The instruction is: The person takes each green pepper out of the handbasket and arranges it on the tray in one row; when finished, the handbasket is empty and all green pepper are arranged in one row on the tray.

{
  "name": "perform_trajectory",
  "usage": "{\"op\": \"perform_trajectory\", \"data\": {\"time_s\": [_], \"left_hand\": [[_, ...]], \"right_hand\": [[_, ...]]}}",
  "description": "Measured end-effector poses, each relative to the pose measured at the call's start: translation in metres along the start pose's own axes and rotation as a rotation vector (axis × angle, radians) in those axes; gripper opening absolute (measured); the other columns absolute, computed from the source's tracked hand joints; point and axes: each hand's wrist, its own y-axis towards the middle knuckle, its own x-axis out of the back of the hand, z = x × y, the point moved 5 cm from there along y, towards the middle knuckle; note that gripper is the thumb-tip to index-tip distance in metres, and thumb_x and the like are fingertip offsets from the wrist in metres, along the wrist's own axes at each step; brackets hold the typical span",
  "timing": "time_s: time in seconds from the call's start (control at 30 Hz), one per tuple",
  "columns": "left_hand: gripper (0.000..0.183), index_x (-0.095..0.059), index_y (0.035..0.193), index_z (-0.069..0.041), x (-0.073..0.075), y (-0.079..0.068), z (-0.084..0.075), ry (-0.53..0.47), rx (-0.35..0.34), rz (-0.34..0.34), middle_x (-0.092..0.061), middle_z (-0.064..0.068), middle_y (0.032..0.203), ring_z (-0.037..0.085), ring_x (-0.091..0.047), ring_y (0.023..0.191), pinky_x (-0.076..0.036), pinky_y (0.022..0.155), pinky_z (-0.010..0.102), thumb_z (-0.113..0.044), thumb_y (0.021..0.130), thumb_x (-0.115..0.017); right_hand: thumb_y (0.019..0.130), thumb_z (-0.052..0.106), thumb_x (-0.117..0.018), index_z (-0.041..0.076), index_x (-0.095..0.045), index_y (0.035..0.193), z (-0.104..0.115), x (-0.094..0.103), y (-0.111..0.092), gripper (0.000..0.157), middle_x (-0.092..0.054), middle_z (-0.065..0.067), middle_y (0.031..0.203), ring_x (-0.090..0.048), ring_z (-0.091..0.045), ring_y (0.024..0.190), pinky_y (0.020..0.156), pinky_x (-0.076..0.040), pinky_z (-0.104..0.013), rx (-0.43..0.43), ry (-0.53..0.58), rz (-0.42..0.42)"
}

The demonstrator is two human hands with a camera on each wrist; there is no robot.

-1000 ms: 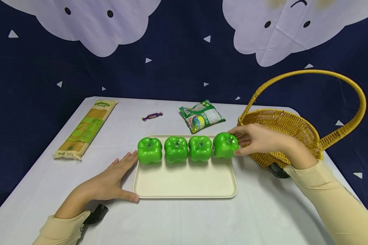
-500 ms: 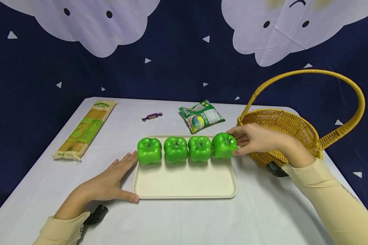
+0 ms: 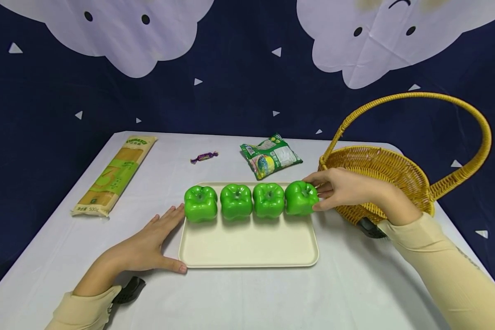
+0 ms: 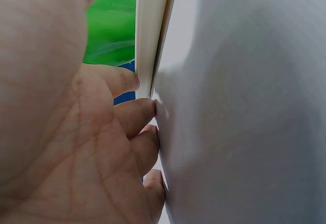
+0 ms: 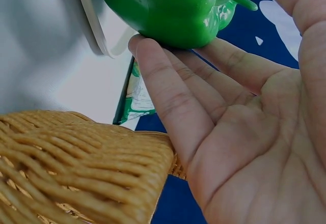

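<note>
Several glossy green bell peppers stand in a row along the back of a cream tray [image 3: 249,245]. My right hand [image 3: 342,188] holds the rightmost bell pepper [image 3: 301,198] by its right side, thumb in front and fingers behind. In the right wrist view, the fingertips lie against that pepper, and its stem points away from the tray. My left hand [image 3: 146,247] lies at the tray's left side, fingers spread, with thumb near the front corner and fingertips by the leftmost pepper [image 3: 200,205]. The left wrist view shows those fingers [image 4: 133,119] right at the tray's edge.
A wicker basket [image 3: 379,160] with a tall handle stands at the right, under the right forearm. Behind the tray lie a green snack packet [image 3: 271,156] and a purple-wrapped candy [image 3: 204,157]. A noodle packet [image 3: 115,176] lies at the left.
The rightmost pepper has turned slightly more upright in my right hand, which has shifted a little to the left. My left hand has stayed at the tray's edge.
</note>
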Motion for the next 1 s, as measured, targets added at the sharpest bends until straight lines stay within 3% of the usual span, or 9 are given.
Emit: {"op": "perform_trajectory", "data": {"time_s": [0.43, 1.0], "left_hand": [[0.146, -0.015, 0.173, -0.010, 0.0006, -0.0005, -0.0007, -0.003, -0.007, -0.007, -0.013, 0.024, 0.180, 0.052, -0.009, 0.165, -0.006, 0.128, 0.079, -0.067, 0.065, -0.094], [0.145, -0.015, 0.174, -0.011, -0.0002, -0.0003, 0.0009, -0.006, -0.006, -0.006, -0.013, 0.022, 0.180, 0.051, -0.009, 0.166, -0.007, 0.129, 0.079, -0.067, 0.065, -0.094]], "right_hand": [[0.088, 0.023, -0.087, 0.003, -0.061, 0.147, 0.0030, -0.0002, -0.0004, 0.067, -0.070, -0.012, 0.137, -0.071, -0.031, 0.126, 0.105, -0.063, -0.044, 0.016, -0.027, -0.002], [0.089, 0.026, -0.088, 0.004, -0.061, 0.147, 0.0034, -0.0006, 0.0010, 0.068, -0.071, -0.013, 0.136, -0.073, -0.031, 0.124, 0.103, -0.064, -0.041, 0.016, -0.050, -0.017]]}}
